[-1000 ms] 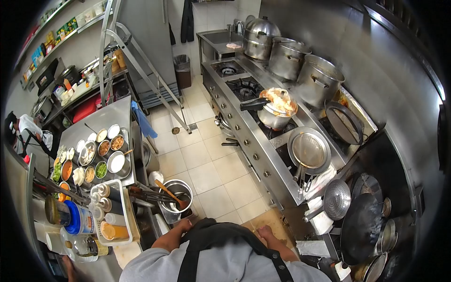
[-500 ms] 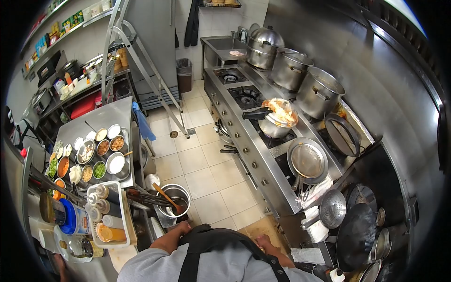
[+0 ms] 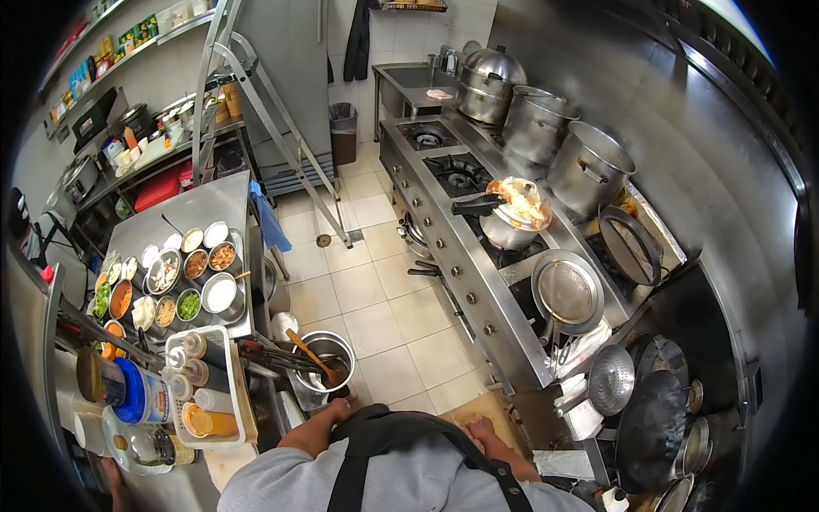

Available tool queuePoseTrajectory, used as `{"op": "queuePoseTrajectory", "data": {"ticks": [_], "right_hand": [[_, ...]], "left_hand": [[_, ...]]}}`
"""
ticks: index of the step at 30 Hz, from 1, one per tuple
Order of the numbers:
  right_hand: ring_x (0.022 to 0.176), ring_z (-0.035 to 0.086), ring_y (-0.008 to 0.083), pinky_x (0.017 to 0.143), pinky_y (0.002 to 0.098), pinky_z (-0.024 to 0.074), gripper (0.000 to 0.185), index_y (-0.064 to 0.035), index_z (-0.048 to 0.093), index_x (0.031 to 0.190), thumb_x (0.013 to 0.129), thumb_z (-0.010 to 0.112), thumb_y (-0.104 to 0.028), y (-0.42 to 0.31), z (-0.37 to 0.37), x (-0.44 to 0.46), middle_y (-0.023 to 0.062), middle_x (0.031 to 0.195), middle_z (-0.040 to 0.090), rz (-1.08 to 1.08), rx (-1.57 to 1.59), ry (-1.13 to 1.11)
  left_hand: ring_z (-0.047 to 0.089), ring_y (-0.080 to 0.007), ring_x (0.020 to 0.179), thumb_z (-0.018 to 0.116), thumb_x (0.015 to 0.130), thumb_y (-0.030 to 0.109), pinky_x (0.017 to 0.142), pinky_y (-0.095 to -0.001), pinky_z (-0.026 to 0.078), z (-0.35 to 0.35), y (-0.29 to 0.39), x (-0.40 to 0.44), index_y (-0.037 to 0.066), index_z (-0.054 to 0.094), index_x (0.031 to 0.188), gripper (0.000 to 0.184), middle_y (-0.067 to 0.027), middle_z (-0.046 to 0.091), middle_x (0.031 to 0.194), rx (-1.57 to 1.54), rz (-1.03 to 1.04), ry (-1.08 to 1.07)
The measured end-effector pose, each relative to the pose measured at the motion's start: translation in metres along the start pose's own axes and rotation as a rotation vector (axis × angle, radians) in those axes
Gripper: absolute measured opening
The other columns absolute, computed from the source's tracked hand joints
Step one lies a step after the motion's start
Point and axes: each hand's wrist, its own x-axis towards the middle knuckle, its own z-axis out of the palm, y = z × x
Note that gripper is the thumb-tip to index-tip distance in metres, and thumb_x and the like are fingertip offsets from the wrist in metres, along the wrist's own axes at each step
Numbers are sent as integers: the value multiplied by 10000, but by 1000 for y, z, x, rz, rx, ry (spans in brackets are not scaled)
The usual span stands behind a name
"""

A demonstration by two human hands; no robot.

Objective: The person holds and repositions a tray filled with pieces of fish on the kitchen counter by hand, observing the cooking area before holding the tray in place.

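Note:
My left hand (image 3: 339,410) is low at my left side, beside the black apron (image 3: 392,427) and just below a steel pot (image 3: 348,358) holding a wooden spatula (image 3: 309,352). Its fingers are mostly hidden, and I see nothing in it. On the other side of the apron is my right hand (image 3: 480,428), low at my front. Its fingers are too small and too covered to make out, and no object shows in it. A beige board or mat (image 3: 495,414) lies beyond that hand.
At the right, the stove (image 3: 461,264) carries a lidded pot (image 3: 510,226) topped with food in a bag, several stockpots and a strainer (image 3: 567,290). A wok (image 3: 653,431) is lower right. Left are ingredient bowls (image 3: 222,290) and a bottle basket (image 3: 237,375). A ladder (image 3: 281,136) stands ahead.
The whole scene has shifted slightly right in view as my head turned a little. Both hands stay low beside the apron; no object has visibly been moved.

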Motion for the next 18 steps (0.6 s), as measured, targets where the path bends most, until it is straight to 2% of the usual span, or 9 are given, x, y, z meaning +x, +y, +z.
{"op": "queuePoseTrajectory", "data": {"ticks": [3,6,9,12,13,15,18], "right_hand": [[826,631,293,796,371,474,382,-36,674,739,797,573,-400,11,10,10,140,794,669,-33,-14,67],[914,615,301,828,377,460,377,-36,679,797,802,564,-395,0,0,-2,153,884,667,-28,-185,-72],[870,622,317,808,378,470,367,-44,681,791,807,554,-388,31,19,15,159,847,667,-415,-506,116],[737,619,280,670,446,469,320,-57,673,838,842,476,-310,40,17,16,113,765,654,-405,-628,39],[730,625,269,674,425,474,300,-79,677,804,829,500,-319,36,16,14,102,750,658,-380,-542,33],[719,633,251,675,393,480,264,-114,682,753,803,535,-328,24,5,3,83,723,661,-362,-451,36],[706,631,233,653,380,477,216,-144,684,738,773,547,-307,28,0,18,64,691,652,-474,-599,73]], "left_hand": [[663,-281,660,614,716,210,573,-388,538,1,4,-7,-25,655,795,252,-175,650,794,-359,-221,86],[645,-269,599,636,687,159,498,-400,514,2,0,-4,-16,623,692,176,-162,628,681,-386,-254,23],[640,-258,600,622,695,178,532,-395,512,2,-2,-8,15,623,650,169,-150,621,627,-393,-172,55],[629,-262,597,616,707,216,573,-391,511,9,-9,2,43,636,668,178,-149,631,648,-268,-61,135],[640,-294,654,605,727,284,637,-392,510,8,-6,0,73,672,743,222,-159,654,725,-373,-148,67],[644,-334,747,599,739,333,687,-408,507,-2,-5,-3,53,685,816,303,-170,667,805,-113,66,37],[632,-352,872,600,731,348,768,-417,495,-9,2,3,22,683,890,372,-201,657,918,-182,-120,18]]}}
